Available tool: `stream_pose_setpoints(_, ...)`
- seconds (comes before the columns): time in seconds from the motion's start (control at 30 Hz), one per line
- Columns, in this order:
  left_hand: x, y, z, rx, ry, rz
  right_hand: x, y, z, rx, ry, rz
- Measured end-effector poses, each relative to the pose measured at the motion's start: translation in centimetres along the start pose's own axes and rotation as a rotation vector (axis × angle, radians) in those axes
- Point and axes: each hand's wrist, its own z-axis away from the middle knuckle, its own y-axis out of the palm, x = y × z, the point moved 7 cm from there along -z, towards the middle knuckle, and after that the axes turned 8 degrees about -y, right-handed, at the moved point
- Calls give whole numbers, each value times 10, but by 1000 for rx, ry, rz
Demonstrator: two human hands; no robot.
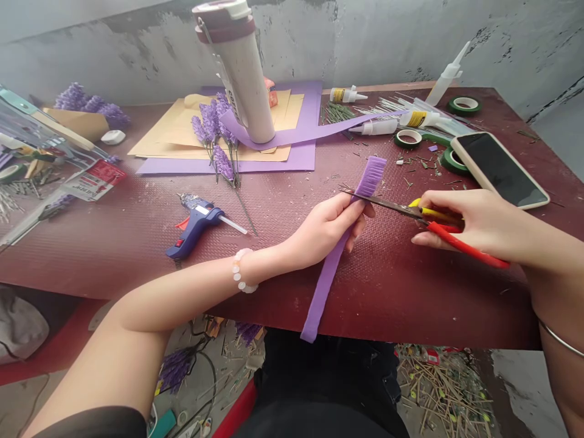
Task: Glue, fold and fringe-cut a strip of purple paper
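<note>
Between the thumb and fingers of my left hand point(326, 228) is a long purple paper strip point(331, 267). Its upper end is cut into a fine fringe, while the uncut length hangs down over the table's front edge. My right hand point(474, 222) is closed round the handles of scissors point(401, 210), one red and one yellow. The blades reach left across the strip, just below the fringe and close to my left fingertips. A blue glue gun point(196, 225) with a clear glue stick lies left of my left hand.
A tall white tumbler point(246, 79) stands on purple and tan paper sheets point(168, 137), beside purple flower sprigs point(223, 161). To the right lie a phone point(502, 170), green tape rolls point(464, 105), glue bottles point(347, 95) and wire stems. Plastic packaging point(98, 179) is at left.
</note>
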Motion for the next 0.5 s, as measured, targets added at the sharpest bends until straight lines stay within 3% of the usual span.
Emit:
stream_pose_setpoints(0.23, -1, -4, -1, -54, 51, 3, -15, -1, 3, -34, 68, 122)
stream_pose_setpoints(0.5, 0, -6, 1, -70, 51, -169, -10, 2, 2, -62, 41, 121)
